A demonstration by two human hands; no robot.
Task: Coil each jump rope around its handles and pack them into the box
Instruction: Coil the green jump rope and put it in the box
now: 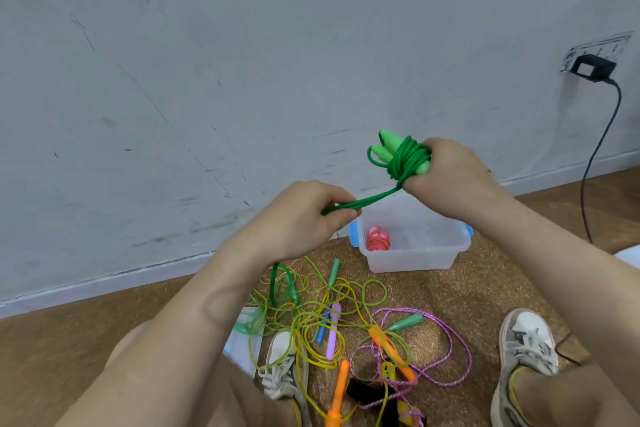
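My right hand (450, 177) grips the two light green handles (386, 146) of a green jump rope, with several turns of its cord (407, 159) wound around them. My left hand (304, 218) pinches the doubled loose end of that green cord (360, 203), pulled taut between both hands. Below them stands a clear plastic box (412, 256) with blue latches, holding one coiled pink rope (378, 238). On the cork mat lies a tangle of loose ropes (332, 315): yellow-green cords, a purple braided rope (450, 357), orange handles (388, 347), teal, blue and lilac handles.
A scuffed grey wall rises right behind the box. A black adapter (592, 68) hangs from a wall socket at the right, its cable running down to the wood floor. My two sneakers (526, 347) rest on the mat beside the ropes. A white sheet (242, 340) lies at left.
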